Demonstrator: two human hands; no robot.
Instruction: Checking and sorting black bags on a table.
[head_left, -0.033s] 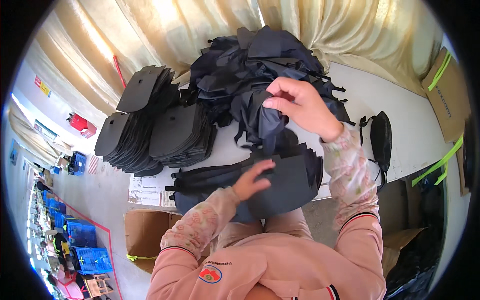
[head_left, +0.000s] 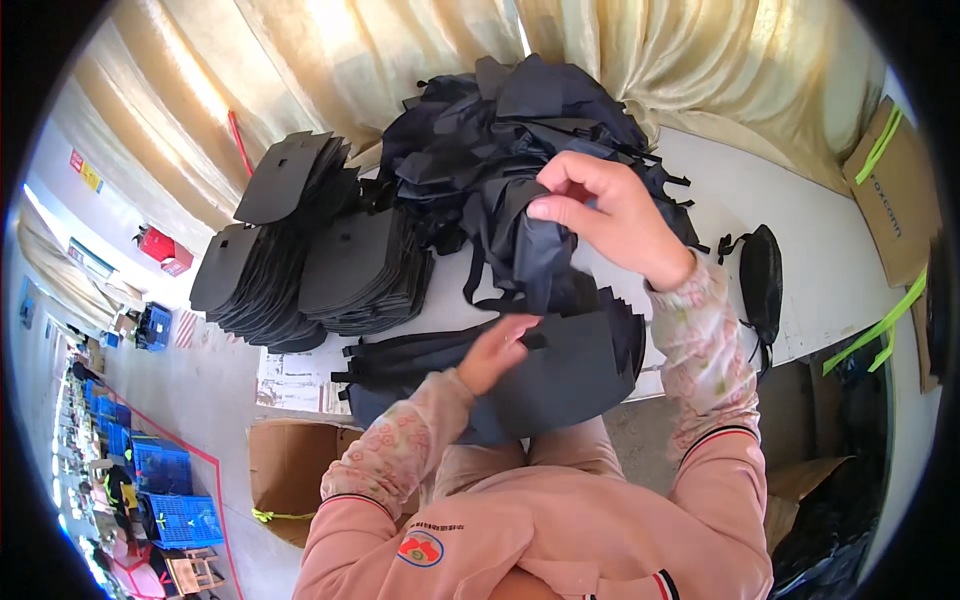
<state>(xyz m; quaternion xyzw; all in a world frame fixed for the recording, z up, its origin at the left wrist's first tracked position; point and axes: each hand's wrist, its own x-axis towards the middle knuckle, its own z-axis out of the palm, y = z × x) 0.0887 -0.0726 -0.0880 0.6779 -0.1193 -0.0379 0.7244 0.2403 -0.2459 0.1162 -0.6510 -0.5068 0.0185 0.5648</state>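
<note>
Head view: white table point(head_left: 800, 230) carried a big heap of dark bags point(head_left: 500, 130), with stacks of black shaped panels point(head_left: 320, 260) to its left. Right hand point(head_left: 610, 215) was pinched shut on a dark fabric piece point(head_left: 535, 255), lifted at the heap's near edge. Left hand point(head_left: 495, 350) lay flat, fingers apart, on a dark bag point(head_left: 560, 375) at the table's near edge, probably pressing rather than gripping. Small black pouch point(head_left: 762, 275) sat off to the right.

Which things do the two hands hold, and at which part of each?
The right hand pinches a dark fabric bag piece at its upper edge. The left hand rests on a flat dark panel near its top; grip unclear.
</note>
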